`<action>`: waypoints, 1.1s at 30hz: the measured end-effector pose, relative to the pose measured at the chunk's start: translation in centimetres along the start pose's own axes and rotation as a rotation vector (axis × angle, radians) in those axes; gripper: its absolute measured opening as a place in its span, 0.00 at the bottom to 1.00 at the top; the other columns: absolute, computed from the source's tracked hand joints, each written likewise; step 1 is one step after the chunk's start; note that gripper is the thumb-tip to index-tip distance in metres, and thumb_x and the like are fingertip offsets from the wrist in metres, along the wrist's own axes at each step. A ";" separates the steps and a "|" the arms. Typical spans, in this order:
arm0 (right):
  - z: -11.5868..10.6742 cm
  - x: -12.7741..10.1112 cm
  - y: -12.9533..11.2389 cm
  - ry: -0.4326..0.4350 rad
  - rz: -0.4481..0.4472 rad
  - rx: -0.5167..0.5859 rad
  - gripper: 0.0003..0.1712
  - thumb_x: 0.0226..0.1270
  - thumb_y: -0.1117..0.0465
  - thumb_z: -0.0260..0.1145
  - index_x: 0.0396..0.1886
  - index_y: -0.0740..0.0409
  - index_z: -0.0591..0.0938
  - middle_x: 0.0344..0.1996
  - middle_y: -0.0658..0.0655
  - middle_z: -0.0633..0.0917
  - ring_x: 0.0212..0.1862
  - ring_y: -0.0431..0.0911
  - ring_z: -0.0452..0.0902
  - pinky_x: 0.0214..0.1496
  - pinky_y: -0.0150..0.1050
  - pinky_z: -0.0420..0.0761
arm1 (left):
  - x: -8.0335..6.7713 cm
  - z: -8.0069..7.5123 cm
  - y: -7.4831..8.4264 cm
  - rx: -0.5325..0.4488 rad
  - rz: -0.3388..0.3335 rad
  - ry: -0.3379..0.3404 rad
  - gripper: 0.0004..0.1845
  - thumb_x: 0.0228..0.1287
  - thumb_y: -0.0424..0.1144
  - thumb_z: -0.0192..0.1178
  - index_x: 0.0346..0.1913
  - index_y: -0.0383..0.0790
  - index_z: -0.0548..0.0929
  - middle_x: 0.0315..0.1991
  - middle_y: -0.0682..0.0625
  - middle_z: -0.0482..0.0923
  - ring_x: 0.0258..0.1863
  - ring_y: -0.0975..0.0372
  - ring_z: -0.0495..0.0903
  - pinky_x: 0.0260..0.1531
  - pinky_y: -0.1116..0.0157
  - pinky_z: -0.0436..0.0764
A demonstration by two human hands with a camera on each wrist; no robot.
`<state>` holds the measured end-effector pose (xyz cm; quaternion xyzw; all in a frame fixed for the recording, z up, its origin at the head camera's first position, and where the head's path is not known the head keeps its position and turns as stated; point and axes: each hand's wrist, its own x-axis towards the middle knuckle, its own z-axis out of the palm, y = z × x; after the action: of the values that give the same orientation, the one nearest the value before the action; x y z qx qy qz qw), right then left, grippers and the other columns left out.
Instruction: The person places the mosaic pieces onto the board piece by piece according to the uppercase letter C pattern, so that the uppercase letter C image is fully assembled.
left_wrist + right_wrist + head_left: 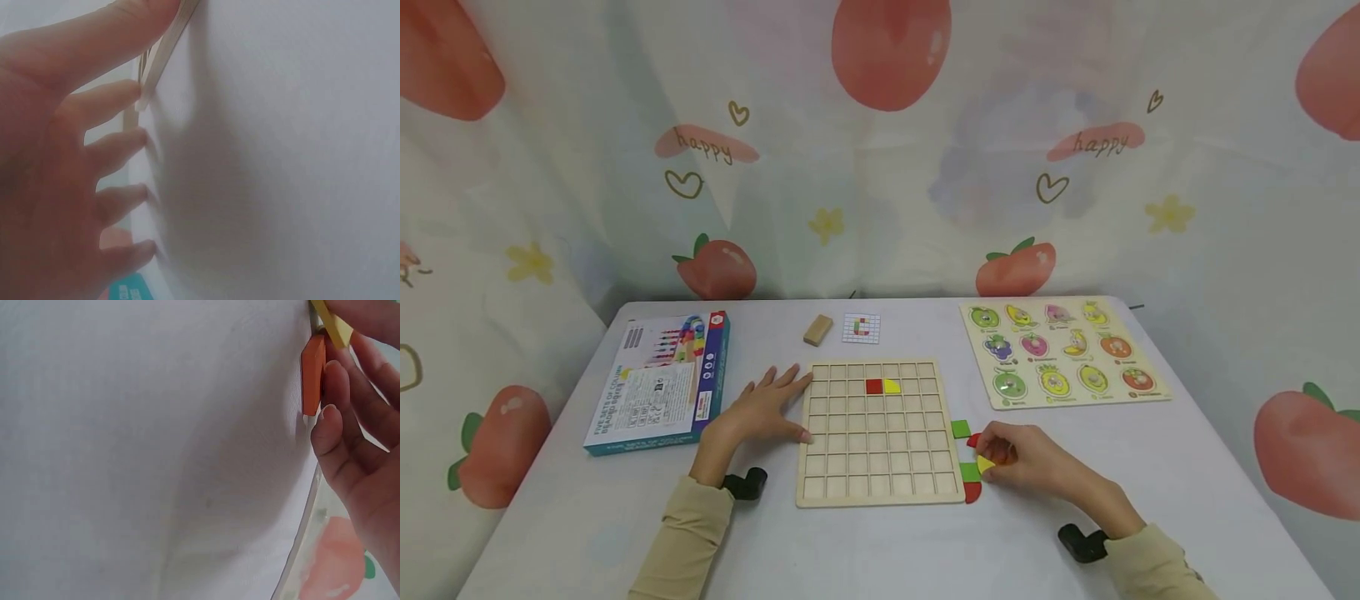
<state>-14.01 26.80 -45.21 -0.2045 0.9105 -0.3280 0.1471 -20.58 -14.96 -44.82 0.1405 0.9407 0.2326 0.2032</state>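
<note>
A wooden grid board (880,437) lies on the white table. In its upper part, a red square tile (874,387) sits beside a yellow tile with one rounded corner (891,387). My left hand (765,408) is spread at the board's left edge, thumb and fingertips at the rim. At the board's right side, my right hand (1026,454) pinches a yellow tile (337,328) between thumb and fingers. An orange tile (312,375) stands out close by those fingers in the right wrist view. Green tiles (960,429) and a rounded red tile (973,492) lie along that edge.
Behind the board are a small wooden block (817,330) and a pattern card (861,328). A boxed bead set (658,383) lies at left, a fruit puzzle board (1066,354) at back right. A printed curtain (880,200) hangs behind the table.
</note>
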 end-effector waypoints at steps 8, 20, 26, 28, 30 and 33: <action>0.2 0.8 -0.4 0.017 -0.034 0.020 0.09 0.64 0.65 0.73 0.43 0.55 0.85 0.34 0.44 0.84 0.35 0.35 0.75 0.38 0.29 0.80 | 0.2 0.2 -0.2 0.000 -0.001 -0.004 0.54 0.56 0.54 0.76 0.82 0.47 0.59 0.84 0.41 0.47 0.83 0.38 0.38 0.78 0.34 0.40; 0.8 3.2 -2.8 0.055 -0.055 0.154 0.11 0.71 0.62 0.69 0.51 0.53 0.88 0.50 0.54 0.89 0.47 0.42 0.84 0.53 0.31 0.84 | 0.2 0.2 0.0 -0.005 0.002 0.000 0.54 0.55 0.54 0.77 0.81 0.49 0.60 0.84 0.42 0.48 0.83 0.39 0.38 0.78 0.35 0.40; 1.3 5.2 -3.7 0.096 -0.031 0.207 0.10 0.71 0.59 0.70 0.49 0.54 0.88 0.46 0.52 0.89 0.44 0.43 0.84 0.51 0.32 0.84 | 0.1 0.2 -0.1 -0.008 -0.003 0.008 0.53 0.55 0.53 0.77 0.81 0.48 0.60 0.84 0.42 0.48 0.83 0.39 0.38 0.78 0.34 0.40; 1.4 6.0 -3.9 0.097 -0.015 0.224 0.10 0.70 0.57 0.71 0.48 0.53 0.88 0.44 0.50 0.88 0.44 0.43 0.83 0.51 0.32 0.83 | 0.1 0.1 -0.1 -0.009 -0.003 0.011 0.53 0.55 0.53 0.77 0.81 0.48 0.60 0.84 0.43 0.48 0.83 0.39 0.38 0.78 0.34 0.40; 1.5 6.7 -4.1 0.093 -0.009 0.244 0.10 0.70 0.57 0.71 0.48 0.52 0.88 0.41 0.49 0.88 0.42 0.44 0.83 0.50 0.32 0.83 | 0.1 0.1 -0.1 -0.010 -0.005 0.013 0.54 0.55 0.53 0.77 0.81 0.49 0.60 0.84 0.43 0.48 0.83 0.39 0.38 0.78 0.35 0.40; 1.6 7.8 -4.6 0.087 -0.017 0.264 0.09 0.70 0.59 0.71 0.48 0.54 0.88 0.39 0.49 0.89 0.40 0.45 0.84 0.49 0.33 0.83 | 0.1 0.0 -0.2 -0.011 -0.007 0.014 0.54 0.55 0.53 0.77 0.81 0.49 0.60 0.84 0.43 0.48 0.83 0.39 0.38 0.78 0.35 0.39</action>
<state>-18.87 19.08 -44.45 -0.1768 0.8630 -0.4549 0.1304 -20.72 -15.10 -44.97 0.1344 0.9412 0.2380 0.1984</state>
